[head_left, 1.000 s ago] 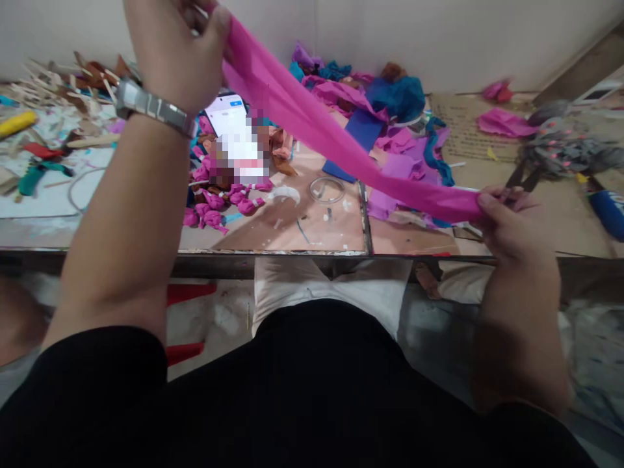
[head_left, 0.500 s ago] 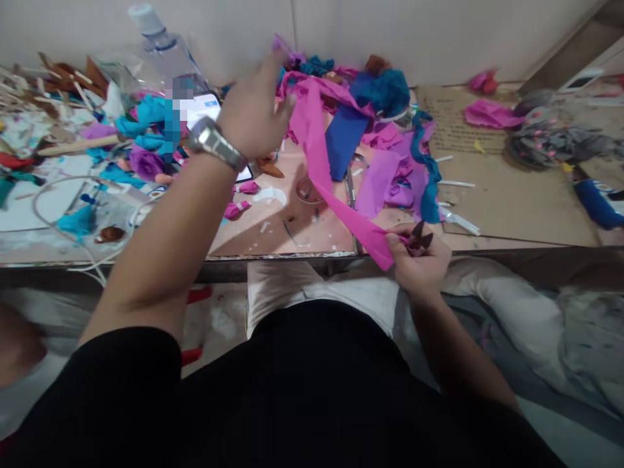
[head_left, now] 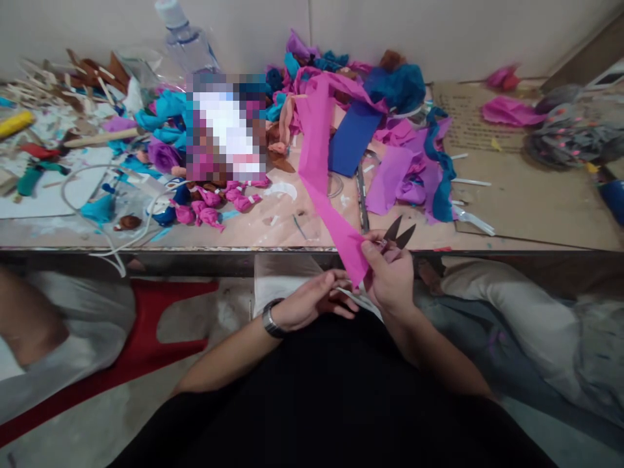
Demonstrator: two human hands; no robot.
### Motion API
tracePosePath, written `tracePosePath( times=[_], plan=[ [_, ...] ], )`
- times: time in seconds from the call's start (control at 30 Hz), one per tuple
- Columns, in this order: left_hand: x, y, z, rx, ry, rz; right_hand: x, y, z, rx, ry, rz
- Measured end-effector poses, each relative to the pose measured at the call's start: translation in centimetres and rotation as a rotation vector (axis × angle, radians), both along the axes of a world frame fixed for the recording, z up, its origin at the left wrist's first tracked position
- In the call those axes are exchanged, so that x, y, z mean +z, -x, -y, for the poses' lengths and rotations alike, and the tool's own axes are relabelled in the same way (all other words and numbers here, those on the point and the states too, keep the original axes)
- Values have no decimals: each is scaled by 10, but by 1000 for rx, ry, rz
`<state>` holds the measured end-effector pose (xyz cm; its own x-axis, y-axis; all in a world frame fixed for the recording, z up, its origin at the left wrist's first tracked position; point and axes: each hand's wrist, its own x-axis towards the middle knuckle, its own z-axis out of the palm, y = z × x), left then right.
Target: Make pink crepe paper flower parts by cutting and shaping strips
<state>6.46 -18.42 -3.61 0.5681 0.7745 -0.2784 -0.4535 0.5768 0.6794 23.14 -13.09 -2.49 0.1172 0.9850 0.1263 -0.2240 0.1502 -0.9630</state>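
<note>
A long pink crepe paper strip [head_left: 322, 162] runs from the pile at the back of the table over the front edge to my hands. My right hand [head_left: 392, 276] pinches its near end between thumb and fingers. Also in that hand is a pair of scissors [head_left: 398, 233], with dark blades apart and pointing up and away; their handles are mostly hidden in the palm. Just left of the strip's end is my left hand [head_left: 319, 302], fingers apart and curved. It looks to hold nothing, though whether a fingertip touches the paper is unclear.
Blue paper [head_left: 355, 138] and purple crepe paper [head_left: 390, 175] lie behind the strip. Small pink wrapped pieces [head_left: 207, 211], a white cable [head_left: 97, 166] and a water bottle [head_left: 192, 49] are on the left. Cardboard [head_left: 531, 201] covers the right. People sit on both sides.
My left hand has come down from the pile at the back to beside the strip's near end. My right hand has moved slightly left with the strip and scissors, whose blades now show apart.
</note>
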Motion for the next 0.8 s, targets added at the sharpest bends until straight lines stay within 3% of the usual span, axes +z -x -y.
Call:
tracePosePath(
  times=[0.13, 0.27, 0.6, 0.8],
  plan=[
    [-2, -9, 3, 99, 125, 227, 14, 9, 13, 169, 208, -149],
    [9, -10, -10, 273, 156, 245, 21, 10, 20, 230, 233, -162],
    [25, -16, -7, 570, 151, 158, 25, 11, 25, 218, 165, -69],
    [25, -20, -6, 676, 123, 41, 28, 9, 26, 52, 45, 116]
  ],
)
